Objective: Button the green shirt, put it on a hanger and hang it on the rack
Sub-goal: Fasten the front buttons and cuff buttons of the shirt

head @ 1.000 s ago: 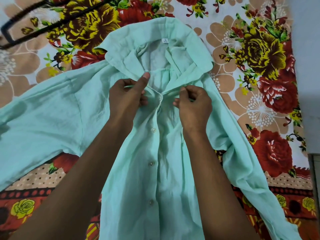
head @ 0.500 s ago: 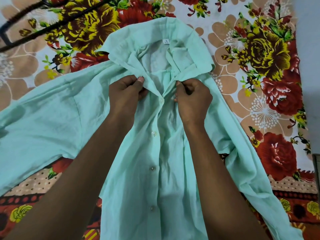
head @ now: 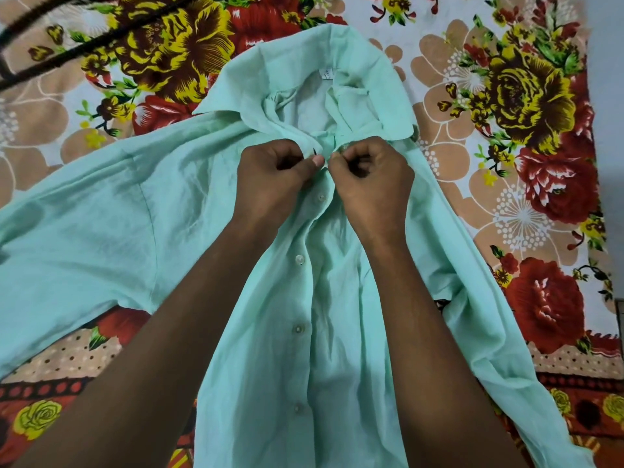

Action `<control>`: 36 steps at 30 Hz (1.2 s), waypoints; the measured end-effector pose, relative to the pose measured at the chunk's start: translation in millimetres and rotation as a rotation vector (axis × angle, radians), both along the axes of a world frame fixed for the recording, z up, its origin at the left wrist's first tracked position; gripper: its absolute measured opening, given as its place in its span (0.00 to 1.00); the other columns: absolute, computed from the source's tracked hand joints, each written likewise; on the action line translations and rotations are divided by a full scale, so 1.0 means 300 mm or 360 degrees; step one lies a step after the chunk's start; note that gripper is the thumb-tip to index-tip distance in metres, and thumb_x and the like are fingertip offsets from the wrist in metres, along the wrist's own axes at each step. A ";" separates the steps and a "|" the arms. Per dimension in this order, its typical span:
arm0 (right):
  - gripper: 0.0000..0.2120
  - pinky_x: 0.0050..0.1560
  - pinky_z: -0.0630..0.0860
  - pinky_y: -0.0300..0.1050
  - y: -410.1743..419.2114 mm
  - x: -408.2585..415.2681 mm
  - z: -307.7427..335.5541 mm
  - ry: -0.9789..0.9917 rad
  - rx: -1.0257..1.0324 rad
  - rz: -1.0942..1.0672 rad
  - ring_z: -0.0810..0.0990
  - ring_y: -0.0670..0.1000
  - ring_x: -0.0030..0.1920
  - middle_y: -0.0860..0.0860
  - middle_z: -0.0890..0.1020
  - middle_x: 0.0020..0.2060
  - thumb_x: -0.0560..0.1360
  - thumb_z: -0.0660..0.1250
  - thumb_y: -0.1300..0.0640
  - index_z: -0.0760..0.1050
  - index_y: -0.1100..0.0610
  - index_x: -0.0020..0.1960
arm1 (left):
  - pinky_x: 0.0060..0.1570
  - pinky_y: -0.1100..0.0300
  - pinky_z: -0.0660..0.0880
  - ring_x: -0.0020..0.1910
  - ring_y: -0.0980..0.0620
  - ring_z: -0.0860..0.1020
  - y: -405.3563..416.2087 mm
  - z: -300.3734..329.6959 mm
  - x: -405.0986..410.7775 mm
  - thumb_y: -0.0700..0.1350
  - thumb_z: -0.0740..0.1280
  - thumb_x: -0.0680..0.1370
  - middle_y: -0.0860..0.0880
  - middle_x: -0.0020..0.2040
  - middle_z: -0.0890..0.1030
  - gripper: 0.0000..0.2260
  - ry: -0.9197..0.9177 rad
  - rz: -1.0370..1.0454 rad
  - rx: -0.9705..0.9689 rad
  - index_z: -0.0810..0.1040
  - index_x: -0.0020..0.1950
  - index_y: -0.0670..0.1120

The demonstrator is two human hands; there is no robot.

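Note:
The mint green shirt [head: 101, 238] lies front up on a flowered bedsheet, collar at the far end and sleeves spread to both sides. Several buttons run down its placket and look fastened. My left hand [head: 270, 177] and my right hand [head: 371, 184] meet just below the collar, each pinching one edge of the placket with curled fingers at the top button. The button itself is hidden between my fingertips. A black hanger [head: 84, 38] lies at the top left corner, partly out of frame.
The bedsheet [head: 506, 197], with large red and yellow flowers, covers the whole surface. A pale wall or floor strip [head: 611, 130] runs along the right edge. No rack is in view.
Both hands have closed in toward each other at the shirt's neck, bringing the two placket edges together. The view has shifted slightly closer to the collar.

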State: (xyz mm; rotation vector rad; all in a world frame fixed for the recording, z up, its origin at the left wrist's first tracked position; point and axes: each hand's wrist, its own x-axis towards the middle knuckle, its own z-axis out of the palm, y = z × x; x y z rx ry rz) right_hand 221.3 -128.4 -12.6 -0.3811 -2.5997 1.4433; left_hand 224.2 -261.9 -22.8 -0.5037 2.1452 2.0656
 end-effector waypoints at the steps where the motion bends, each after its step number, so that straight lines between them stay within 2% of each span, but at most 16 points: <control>1: 0.05 0.44 0.79 0.32 0.003 -0.004 -0.002 -0.0005 -0.0046 -0.0016 0.83 0.40 0.38 0.43 0.84 0.37 0.73 0.76 0.60 0.80 0.56 0.44 | 0.40 0.53 0.72 0.34 0.48 0.72 0.002 -0.004 -0.004 0.44 0.76 0.76 0.39 0.32 0.73 0.18 -0.0003 -0.0001 0.0013 0.75 0.37 0.33; 4: 0.04 0.52 0.84 0.49 0.007 -0.016 -0.023 -0.0064 -0.0280 -0.0138 0.86 0.47 0.42 0.48 0.86 0.40 0.75 0.74 0.58 0.80 0.56 0.48 | 0.43 0.53 0.74 0.35 0.48 0.73 0.011 -0.012 -0.012 0.43 0.73 0.79 0.43 0.32 0.72 0.16 -0.0028 0.0027 0.0033 0.75 0.38 0.33; 6: 0.04 0.53 0.85 0.55 0.009 -0.027 -0.035 -0.0105 -0.0489 -0.0230 0.87 0.49 0.42 0.51 0.87 0.42 0.77 0.73 0.59 0.82 0.58 0.50 | 0.43 0.54 0.74 0.35 0.49 0.73 0.017 -0.010 -0.015 0.42 0.72 0.79 0.45 0.31 0.72 0.16 -0.0032 0.0029 0.0012 0.75 0.37 0.34; 9: 0.05 0.51 0.86 0.49 0.011 -0.044 -0.036 -0.0145 -0.0700 -0.0284 0.87 0.46 0.41 0.53 0.87 0.46 0.78 0.73 0.63 0.83 0.61 0.54 | 0.41 0.55 0.72 0.34 0.50 0.71 0.024 -0.007 -0.021 0.43 0.73 0.80 0.48 0.30 0.71 0.16 -0.0027 0.0011 -0.0028 0.76 0.36 0.37; 13: 0.05 0.49 0.84 0.43 0.006 -0.056 -0.034 -0.0181 -0.0691 -0.0248 0.85 0.45 0.39 0.52 0.88 0.45 0.77 0.75 0.63 0.85 0.60 0.52 | 0.43 0.54 0.75 0.36 0.49 0.72 0.023 -0.008 -0.033 0.42 0.71 0.80 0.43 0.33 0.71 0.16 -0.0006 0.0027 -0.0051 0.74 0.39 0.32; 16: 0.04 0.52 0.84 0.48 0.011 -0.064 -0.038 -0.0210 -0.0649 -0.0237 0.84 0.47 0.40 0.52 0.88 0.43 0.74 0.77 0.62 0.84 0.59 0.49 | 0.43 0.53 0.74 0.35 0.49 0.70 0.019 -0.008 -0.039 0.41 0.69 0.80 0.44 0.33 0.68 0.15 0.0009 0.0040 -0.0070 0.72 0.38 0.33; 18: 0.04 0.53 0.84 0.49 0.016 -0.065 -0.040 -0.0175 -0.0476 -0.0210 0.86 0.47 0.42 0.49 0.88 0.41 0.73 0.77 0.59 0.84 0.56 0.46 | 0.42 0.51 0.73 0.35 0.48 0.69 0.020 -0.005 -0.042 0.43 0.69 0.79 0.44 0.32 0.67 0.16 0.0041 0.0019 -0.0114 0.71 0.38 0.33; 21: 0.02 0.48 0.82 0.39 0.020 -0.050 -0.023 -0.0044 -0.0035 -0.0113 0.84 0.42 0.39 0.45 0.85 0.37 0.73 0.75 0.61 0.83 0.56 0.45 | 0.39 0.51 0.70 0.34 0.48 0.68 0.024 0.001 -0.042 0.45 0.71 0.77 0.43 0.32 0.68 0.17 0.0074 0.0019 -0.0251 0.73 0.38 0.34; 24: 0.06 0.49 0.83 0.44 0.016 -0.033 0.002 0.0070 0.0195 -0.0020 0.85 0.45 0.42 0.47 0.87 0.40 0.74 0.71 0.63 0.85 0.56 0.48 | 0.37 0.56 0.65 0.32 0.51 0.66 0.032 0.008 -0.037 0.43 0.71 0.78 0.44 0.30 0.68 0.15 0.0068 0.0021 -0.0327 0.75 0.37 0.34; 28: 0.10 0.54 0.80 0.39 -0.003 -0.028 0.015 0.0106 0.0247 0.0089 0.85 0.47 0.47 0.49 0.88 0.45 0.75 0.70 0.64 0.87 0.55 0.52 | 0.35 0.58 0.63 0.31 0.52 0.64 0.041 0.022 -0.036 0.41 0.68 0.80 0.45 0.31 0.68 0.14 0.0027 -0.0078 -0.0333 0.74 0.37 0.35; 32: 0.06 0.51 0.82 0.39 -0.016 -0.034 0.014 0.0030 0.0066 0.0046 0.85 0.42 0.43 0.46 0.87 0.42 0.75 0.72 0.63 0.85 0.56 0.51 | 0.35 0.56 0.60 0.33 0.50 0.63 0.046 0.042 -0.037 0.33 0.63 0.76 0.37 0.34 0.65 0.09 0.0024 -0.0158 -0.0277 0.71 0.36 0.34; 34: 0.04 0.48 0.82 0.40 -0.019 -0.040 0.013 0.0030 0.0028 0.0001 0.84 0.42 0.40 0.44 0.85 0.38 0.74 0.74 0.63 0.83 0.57 0.48 | 0.37 0.56 0.64 0.34 0.48 0.67 0.041 0.043 -0.036 0.32 0.62 0.74 0.32 0.35 0.70 0.06 0.0032 -0.0158 -0.0264 0.75 0.38 0.33; 36: 0.03 0.47 0.82 0.42 -0.022 -0.045 0.011 0.0041 0.0040 -0.0006 0.83 0.42 0.39 0.44 0.84 0.37 0.74 0.74 0.63 0.82 0.57 0.47 | 0.39 0.54 0.69 0.35 0.48 0.71 0.032 0.040 -0.036 0.33 0.63 0.74 0.31 0.37 0.76 0.07 0.0054 -0.0143 -0.0247 0.79 0.39 0.34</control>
